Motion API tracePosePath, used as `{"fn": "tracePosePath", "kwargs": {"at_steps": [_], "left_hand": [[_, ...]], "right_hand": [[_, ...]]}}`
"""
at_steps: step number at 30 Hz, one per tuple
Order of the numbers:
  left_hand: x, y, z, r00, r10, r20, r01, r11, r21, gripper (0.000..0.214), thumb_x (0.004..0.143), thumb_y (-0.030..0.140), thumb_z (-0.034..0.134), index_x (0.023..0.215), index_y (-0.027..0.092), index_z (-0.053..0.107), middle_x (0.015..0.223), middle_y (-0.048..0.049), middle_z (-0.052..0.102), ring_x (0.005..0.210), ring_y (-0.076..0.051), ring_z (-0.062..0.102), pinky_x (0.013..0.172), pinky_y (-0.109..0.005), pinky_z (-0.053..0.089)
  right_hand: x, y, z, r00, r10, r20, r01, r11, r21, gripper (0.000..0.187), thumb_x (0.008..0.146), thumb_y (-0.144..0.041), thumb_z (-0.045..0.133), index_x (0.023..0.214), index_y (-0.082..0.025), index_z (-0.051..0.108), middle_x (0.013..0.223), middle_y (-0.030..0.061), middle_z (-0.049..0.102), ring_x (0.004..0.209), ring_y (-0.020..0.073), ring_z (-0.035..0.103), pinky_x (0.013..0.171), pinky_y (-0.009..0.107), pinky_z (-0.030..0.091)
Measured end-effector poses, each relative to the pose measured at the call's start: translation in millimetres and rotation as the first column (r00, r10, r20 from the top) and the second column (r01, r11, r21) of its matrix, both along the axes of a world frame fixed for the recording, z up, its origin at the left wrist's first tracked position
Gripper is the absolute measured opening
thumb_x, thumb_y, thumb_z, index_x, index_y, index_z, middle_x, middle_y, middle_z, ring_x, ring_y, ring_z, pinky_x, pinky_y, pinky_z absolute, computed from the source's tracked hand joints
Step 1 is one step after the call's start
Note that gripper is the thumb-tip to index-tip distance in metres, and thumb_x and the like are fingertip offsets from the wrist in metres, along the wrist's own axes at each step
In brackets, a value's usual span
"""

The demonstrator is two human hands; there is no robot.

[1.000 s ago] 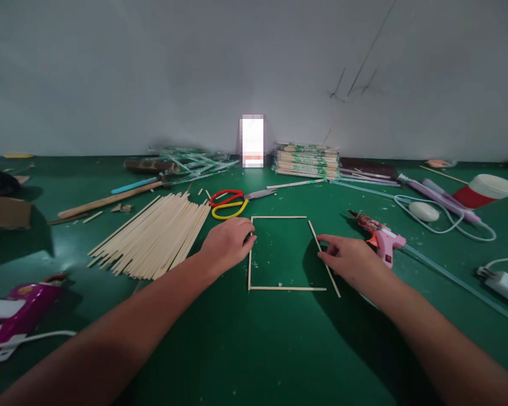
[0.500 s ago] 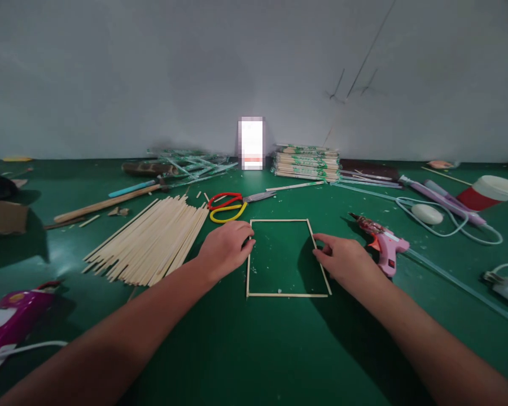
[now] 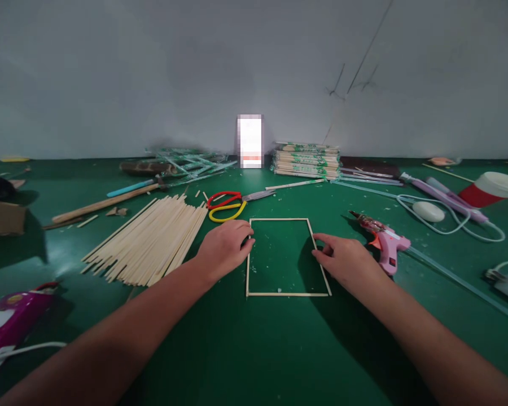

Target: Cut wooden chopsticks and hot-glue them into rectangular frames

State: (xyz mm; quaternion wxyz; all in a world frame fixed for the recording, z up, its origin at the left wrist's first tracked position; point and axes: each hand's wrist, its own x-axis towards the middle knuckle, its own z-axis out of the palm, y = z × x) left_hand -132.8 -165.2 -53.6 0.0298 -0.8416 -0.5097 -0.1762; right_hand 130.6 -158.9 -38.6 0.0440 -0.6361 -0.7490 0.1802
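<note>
Four-sided and made of thin wooden sticks, a frame [image 3: 288, 294] lies flat on the green table in front of me. My left hand [image 3: 226, 245] pinches its left stick near the upper half, thumb and fingertips closed on it. On the opposite side, my right hand [image 3: 342, 256] holds the right stick between thumb and forefinger. At the front right corner the two stick ends meet or nearly meet. Scissors [image 3: 226, 206] with red and yellow handles lie just beyond my left hand. A pink glue gun [image 3: 387, 245] rests to the right of my right hand.
A spread pile of sticks [image 3: 148, 239] lies left, with a magenta tool [image 3: 17, 321] nearer me. Wrapped stick bundles [image 3: 307, 160] and a bright blurred screen [image 3: 250, 141] stand by the wall. Right are a red-and-white cup [image 3: 491, 190], a cable [image 3: 449, 228] and a clear glue stick [image 3: 461, 282].
The front stick's right end now sits closer to the right stick's lower end. Both hands keep their grip in nearly the same place, and the view has shifted slightly.
</note>
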Motion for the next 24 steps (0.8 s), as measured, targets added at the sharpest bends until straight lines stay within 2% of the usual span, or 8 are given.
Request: {"fn": "tracePosePath", "kwargs": {"at_steps": [9, 14, 16, 18, 21, 22, 24], "left_hand": [[0, 0, -0.4, 1.0, -0.006, 0.009, 0.006, 1.0, 0.005, 0.016, 0.085, 0.024, 0.054, 0.093, 0.017, 0.064, 0.101, -0.0067, 0.067, 0.091, -0.019, 0.062, 0.077, -0.032, 0.051], [-1, 0, -0.5, 1.0, -0.006, 0.002, 0.006, 1.0, -0.011, 0.016, 0.085, 0.024, 0.054, 0.093, 0.016, 0.064, 0.102, -0.0066, 0.067, 0.093, -0.02, 0.061, 0.079, -0.033, 0.051], [-1, 0, -0.4, 1.0, -0.008, 0.0, 0.008, 1.0, -0.013, 0.017, 0.086, 0.025, 0.053, 0.093, 0.016, 0.064, 0.103, -0.0066, 0.067, 0.094, -0.019, 0.061, 0.08, -0.033, 0.05], [-1, 0, -0.1, 1.0, -0.01, -0.002, 0.01, 1.0, -0.01, 0.018, 0.087, 0.026, 0.052, 0.094, 0.016, 0.064, 0.102, -0.0068, 0.067, 0.093, -0.02, 0.061, 0.079, -0.033, 0.05], [-2, -1, 1.0, 1.0, -0.004, 0.002, 0.004, 1.0, -0.018, 0.02, 0.088, 0.028, 0.05, 0.097, 0.015, 0.063, 0.101, -0.0071, 0.067, 0.091, -0.02, 0.062, 0.076, -0.033, 0.051], [-2, -1, 1.5, 1.0, 0.0, 0.006, 0.0, 1.0, -0.026, 0.022, 0.088, 0.029, 0.049, 0.098, 0.015, 0.062, 0.101, -0.0071, 0.067, 0.091, -0.02, 0.062, 0.075, -0.032, 0.051], [-2, -1, 2.5, 1.0, 0.013, 0.017, -0.012, 0.999, -0.037, 0.024, 0.089, 0.03, 0.047, 0.101, 0.015, 0.061, 0.101, -0.0068, 0.067, 0.091, -0.02, 0.063, 0.074, -0.032, 0.051]], "right_hand": [[3, -1, -6.1, 0.999, 0.002, -0.048, 0.0, 0.999, 0.034, 0.035, 0.08, -0.031, 0.051, 0.11, -0.023, 0.066, 0.066, 0.0002, 0.068, 0.051, 0.0157, 0.055, 0.051, 0.028, 0.037], [4, -3, -2.7, 0.996, -0.006, -0.091, 0.009, 0.999, 0.037, 0.039, 0.08, -0.032, 0.051, 0.117, -0.021, 0.062, 0.067, 0.0001, 0.068, 0.056, 0.0169, 0.059, 0.053, 0.028, 0.039], [6, -6, 5.0, 0.992, -0.023, -0.122, 0.033, 0.996, 0.08, 0.038, 0.081, -0.035, 0.051, 0.115, -0.021, 0.062, 0.071, 0.0008, 0.069, 0.06, 0.0175, 0.061, 0.054, 0.028, 0.041], [12, -8, 17.7, 0.99, -0.055, -0.126, 0.075, 0.985, 0.156, 0.034, 0.082, -0.04, 0.05, 0.104, -0.021, 0.066, 0.076, 0.003, 0.07, 0.063, 0.0186, 0.062, 0.055, 0.028, 0.042], [30, -9, 41.9, 0.988, -0.155, -0.025, 0.157, 0.961, 0.229, 0.035, 0.081, -0.049, 0.05, 0.084, -0.02, 0.069, 0.077, 0.0078, 0.068, 0.061, 0.0216, 0.061, 0.051, 0.031, 0.041], [38, -10, 49.0, 0.978, -0.206, 0.024, 0.197, 0.958, 0.208, 0.037, 0.08, -0.052, 0.05, 0.081, -0.02, 0.068, 0.072, 0.0088, 0.067, 0.057, 0.0223, 0.06, 0.048, 0.032, 0.039], [54, -11, 57.5, 0.946, -0.294, 0.134, 0.284, 0.955, 0.087, 0.041, 0.08, -0.056, 0.049, 0.074, -0.02, 0.068, 0.061, 0.0092, 0.064, 0.049, 0.0226, 0.057, 0.045, 0.033, 0.037]]}}
